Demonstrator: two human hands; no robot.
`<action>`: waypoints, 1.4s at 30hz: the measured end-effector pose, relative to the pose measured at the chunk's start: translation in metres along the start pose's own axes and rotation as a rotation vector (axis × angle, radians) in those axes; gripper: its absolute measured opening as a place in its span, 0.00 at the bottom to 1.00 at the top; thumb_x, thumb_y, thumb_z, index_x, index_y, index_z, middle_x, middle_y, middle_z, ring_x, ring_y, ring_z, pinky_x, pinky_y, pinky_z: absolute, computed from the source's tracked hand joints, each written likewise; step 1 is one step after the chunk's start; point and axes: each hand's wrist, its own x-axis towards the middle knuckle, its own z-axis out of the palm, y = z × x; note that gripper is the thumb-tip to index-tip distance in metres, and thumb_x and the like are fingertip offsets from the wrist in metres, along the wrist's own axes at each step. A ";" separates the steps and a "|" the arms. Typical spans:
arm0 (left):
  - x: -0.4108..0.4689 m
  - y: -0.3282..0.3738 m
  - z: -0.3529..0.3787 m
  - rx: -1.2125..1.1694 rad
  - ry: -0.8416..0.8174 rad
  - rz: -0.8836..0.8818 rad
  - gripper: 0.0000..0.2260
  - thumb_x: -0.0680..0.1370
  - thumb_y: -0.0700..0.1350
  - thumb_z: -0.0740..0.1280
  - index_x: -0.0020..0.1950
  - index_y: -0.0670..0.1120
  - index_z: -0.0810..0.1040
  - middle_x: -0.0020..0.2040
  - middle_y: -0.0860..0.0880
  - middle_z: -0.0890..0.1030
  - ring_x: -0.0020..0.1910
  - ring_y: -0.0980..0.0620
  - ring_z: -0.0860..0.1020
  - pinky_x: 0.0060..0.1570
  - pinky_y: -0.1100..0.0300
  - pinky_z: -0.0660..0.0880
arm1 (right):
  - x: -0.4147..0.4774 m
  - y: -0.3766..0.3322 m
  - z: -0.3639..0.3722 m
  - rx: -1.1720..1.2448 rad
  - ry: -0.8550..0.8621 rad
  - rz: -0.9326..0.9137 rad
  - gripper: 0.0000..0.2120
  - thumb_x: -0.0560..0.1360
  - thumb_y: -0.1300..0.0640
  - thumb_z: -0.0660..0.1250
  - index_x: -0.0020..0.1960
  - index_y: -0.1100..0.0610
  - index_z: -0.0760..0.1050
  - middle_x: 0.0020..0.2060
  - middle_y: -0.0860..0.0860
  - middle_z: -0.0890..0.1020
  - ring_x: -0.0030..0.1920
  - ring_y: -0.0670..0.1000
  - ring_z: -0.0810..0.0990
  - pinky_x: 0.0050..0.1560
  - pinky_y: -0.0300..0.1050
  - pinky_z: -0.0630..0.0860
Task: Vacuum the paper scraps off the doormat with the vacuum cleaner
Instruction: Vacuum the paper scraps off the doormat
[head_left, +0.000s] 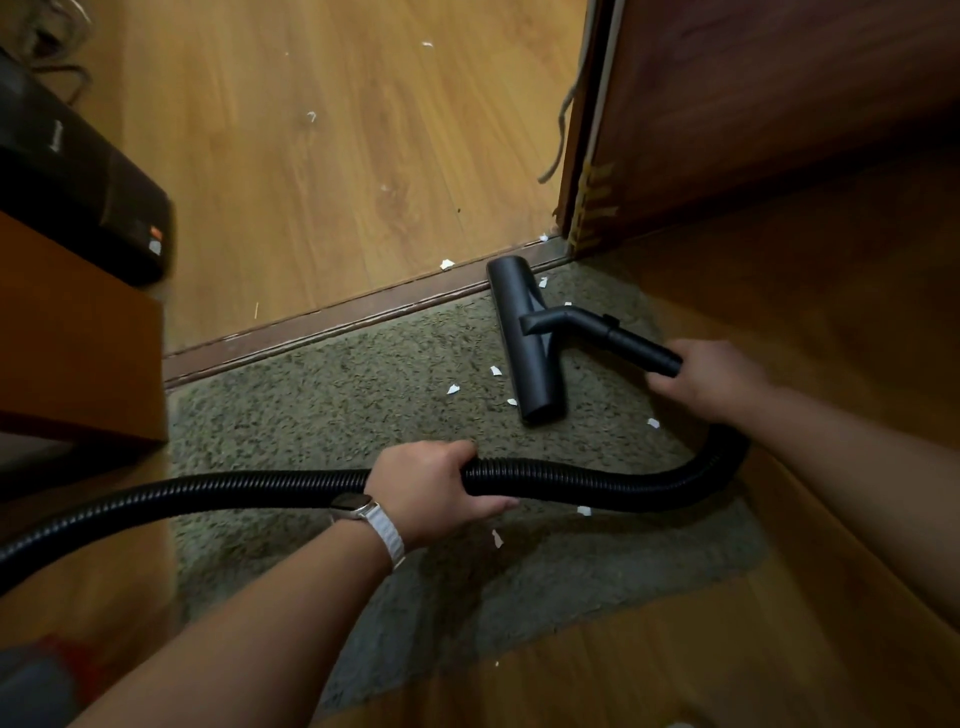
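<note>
Gripping wand (641, 349) with right hand (711, 378), left hand (434, 488) closed around hose (597, 480); nozzle (524, 338) resting on doormat (322, 415). Risking hose dragging paper scraps (453, 388) off the mat.

No legible text anywhere.

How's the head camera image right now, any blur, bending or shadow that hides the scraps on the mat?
Head view: warm, dim light; wide-angle bending curves the threshold strip and the edges; the box at left is smeared. The doormat centre is sharp, and the paper scraps show white beside the floor nozzle. A shadow darkens the mat below the left hand; the right hand is slightly soft.
</note>
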 end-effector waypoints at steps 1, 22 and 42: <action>-0.001 -0.001 0.000 -0.005 -0.003 0.000 0.28 0.67 0.78 0.59 0.41 0.53 0.71 0.34 0.56 0.73 0.41 0.53 0.80 0.35 0.60 0.68 | 0.001 -0.003 0.000 -0.002 -0.005 -0.013 0.16 0.78 0.45 0.67 0.63 0.48 0.75 0.40 0.49 0.79 0.38 0.50 0.79 0.33 0.43 0.72; -0.029 -0.023 0.008 0.024 -0.057 0.112 0.28 0.68 0.77 0.59 0.46 0.53 0.76 0.40 0.54 0.81 0.42 0.53 0.81 0.37 0.60 0.71 | -0.011 -0.072 0.024 -0.277 -0.081 -0.323 0.09 0.75 0.42 0.66 0.51 0.44 0.73 0.37 0.44 0.77 0.36 0.47 0.76 0.35 0.44 0.74; -0.034 -0.004 0.006 -0.045 -0.009 0.037 0.29 0.67 0.79 0.57 0.40 0.53 0.71 0.31 0.56 0.73 0.34 0.54 0.77 0.33 0.61 0.69 | -0.016 -0.018 -0.002 -0.161 -0.036 -0.090 0.15 0.77 0.44 0.67 0.62 0.48 0.75 0.40 0.48 0.78 0.38 0.49 0.78 0.32 0.43 0.70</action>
